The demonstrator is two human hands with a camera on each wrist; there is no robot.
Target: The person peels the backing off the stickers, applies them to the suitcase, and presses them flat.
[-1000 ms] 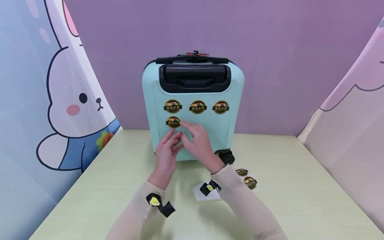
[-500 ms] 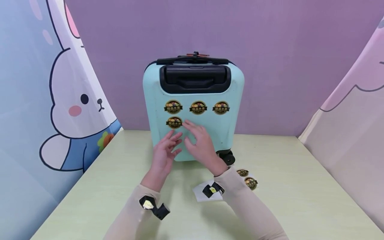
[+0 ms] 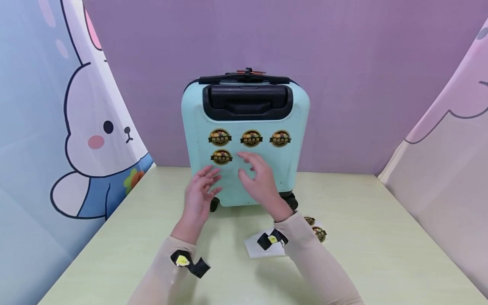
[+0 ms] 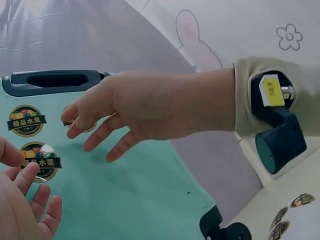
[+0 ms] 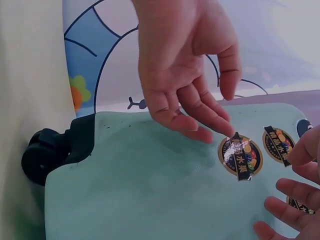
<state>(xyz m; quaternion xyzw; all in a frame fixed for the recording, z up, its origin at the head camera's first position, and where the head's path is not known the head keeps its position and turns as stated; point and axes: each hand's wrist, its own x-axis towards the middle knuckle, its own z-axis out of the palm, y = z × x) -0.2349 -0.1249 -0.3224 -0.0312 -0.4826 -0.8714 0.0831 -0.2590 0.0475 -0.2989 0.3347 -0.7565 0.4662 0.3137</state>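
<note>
A mint-green suitcase (image 3: 244, 178) stands upright with its black handle recess facing me. Three round black-and-gold fruit stickers run across it in a row, the middle one (image 3: 251, 138) among them. Below the left one is another sticker (image 3: 221, 157), lying flat on the shell. My left hand (image 3: 198, 192) hovers lower left of that sticker, fingers loosely bent and holding nothing. My right hand (image 3: 261, 180) is just to its right, thumb and fingers spread apart with nothing between them. In the left wrist view, the lower sticker (image 4: 42, 162) is partly behind left-hand fingers.
On the table (image 3: 362, 228) a white backing sheet (image 3: 263, 245) lies partly under the right forearm. More stickers (image 3: 319, 234) are beside it. The suitcase has black wheels (image 3: 290, 201) at its base. A purple backdrop (image 3: 343, 84) rises behind, with cartoon-printed cloth (image 3: 91, 127) at the left.
Both hands have drawn away from the lower sticker, the left one down and to the left, the right one to the right. The whole sticker now shows in the head view.
</note>
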